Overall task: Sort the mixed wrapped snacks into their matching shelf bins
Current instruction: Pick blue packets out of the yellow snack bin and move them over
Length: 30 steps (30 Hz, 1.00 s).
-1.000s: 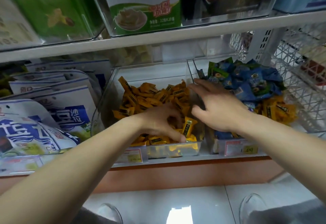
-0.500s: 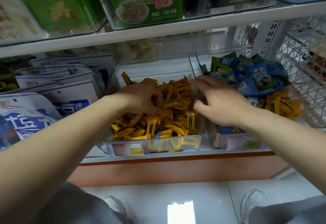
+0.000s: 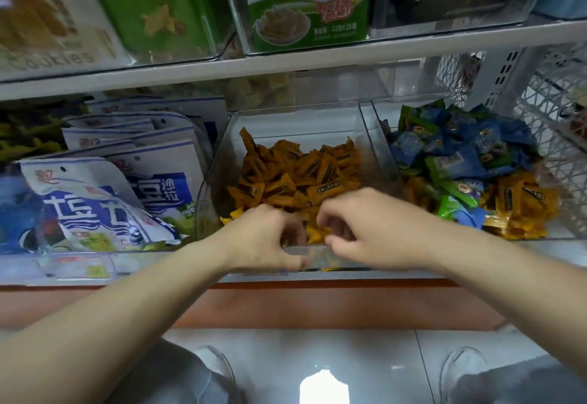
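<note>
Now the orange wrapped snacks [image 3: 295, 174] lie heaped in the clear plastic middle bin [image 3: 295, 120], just beyond both hands. Half a second ago the left hand [image 3: 266, 238] was deep in that heap and the right hand [image 3: 374, 229] lay by the divider toward the neighbouring bin. Both have since drawn back to the front wall of the middle bin and come together, almost touching, with their fingers curled inward. A bright yellow-orange wrapper [image 3: 317, 235] shows in the gap between them, at the fingertips of both. Motion blur hides whether either hand pinches it or anything else, so I cannot tell the grip of either.

To the right of the right hand, the second clear bin [image 3: 379, 149] holds blue and green wrapped snacks [image 3: 460, 159], with a clump of stray orange packets [image 3: 524, 203] at its front right corner. By that, the sorting looks unfinished: those strays probably belong in the middle bin, and the pull-back seems more like tidying the pile than a fresh pick.

Left of the left hand stand white-and-blue pouches [image 3: 127, 187]. Beyond the second bin sits a white wire basket [image 3: 556, 133].
</note>
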Available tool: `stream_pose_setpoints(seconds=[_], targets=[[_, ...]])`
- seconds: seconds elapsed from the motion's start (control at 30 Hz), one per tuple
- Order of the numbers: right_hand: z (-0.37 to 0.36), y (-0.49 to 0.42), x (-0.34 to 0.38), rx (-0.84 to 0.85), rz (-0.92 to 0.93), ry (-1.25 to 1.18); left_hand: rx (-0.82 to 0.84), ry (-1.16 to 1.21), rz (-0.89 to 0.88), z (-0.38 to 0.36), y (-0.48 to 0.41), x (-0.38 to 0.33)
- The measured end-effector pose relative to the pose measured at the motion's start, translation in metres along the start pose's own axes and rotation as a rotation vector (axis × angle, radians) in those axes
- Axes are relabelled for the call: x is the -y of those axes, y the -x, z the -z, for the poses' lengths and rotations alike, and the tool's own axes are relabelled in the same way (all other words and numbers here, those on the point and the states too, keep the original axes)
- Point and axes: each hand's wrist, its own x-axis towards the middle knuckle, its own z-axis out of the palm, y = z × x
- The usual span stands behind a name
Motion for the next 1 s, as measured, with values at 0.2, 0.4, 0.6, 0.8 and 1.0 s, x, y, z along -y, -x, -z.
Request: stream_pose_setpoints(seconds=[0.2, 0.4, 0.6, 0.8, 1.0], targets=[[-0.031, -0.017, 0.014, 0.270, -0.139, 0.157, 0.137, -0.238, 0.074, -0.006, 0.001, 0.003], [-0.035, -0.029, 0.010, 0.432, -0.292, 0.107, 0.311, -0.004, 0.085, -0.002, -0.009, 0.010], [-0.023, -0.049, 0.003, 0.608, -0.372, -0.187, 0.270, 0.056, 0.102, 0.002, -0.023, 0.017], [-0.027, -0.056, 0.003, 0.687, -0.390, -0.059, 0.379, 0.139, 0.090, -0.006, -0.022, 0.025], [-0.031, -0.052, 0.004, 0.617, -0.364, 0.010, 0.362, 0.097, 0.087, -0.005, -0.023, 0.026]])
